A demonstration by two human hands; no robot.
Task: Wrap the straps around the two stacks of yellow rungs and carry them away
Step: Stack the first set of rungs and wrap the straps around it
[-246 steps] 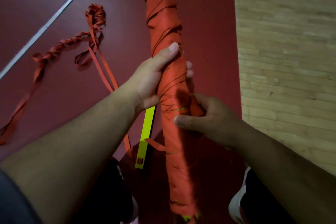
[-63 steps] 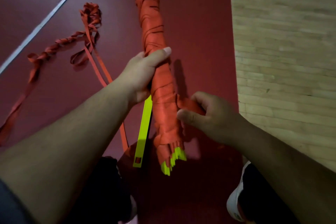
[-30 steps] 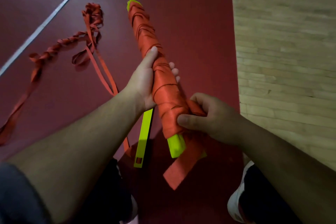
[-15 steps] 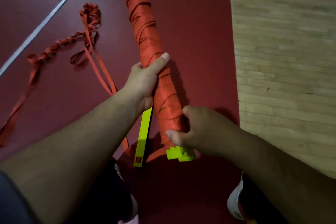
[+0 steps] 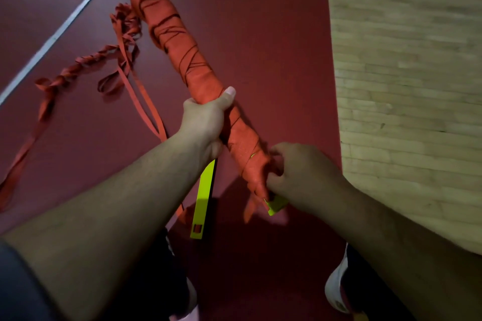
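Step in hand: finishing the wrap on the first stack, by my reading; securing the strap's end at the near tip
Wrapped stack [image 5: 187, 60]: held off the floor above the red mat [image 5: 273, 34], slanting from the mat's far left towards its right edge beside the wooden floor [image 5: 404, 73]; yellow shows at both tips
Left hand [image 5: 206, 120]: fingers [image 5: 227, 98] clenched round the stack's middle, thumb across the top
Right hand [image 5: 300, 174]: fingers [image 5: 273, 180] clenched on the stack's near end; whether they pinch the strap itself I cannot tell
Strap tail [image 5: 250, 208]: a short free end hangs below that grip
Doing it well: keep the left grip firm so the turns stay taut; tuck the tail under a tight turn, not a slack one; leave no end dangling
Risk: letting go early would likely loosen the last turns
Yet to do: a yellow rung [image 5: 204, 198] and the loose strap [image 5: 86, 62] lie on the mat, left of the stack; a second stack is not visible
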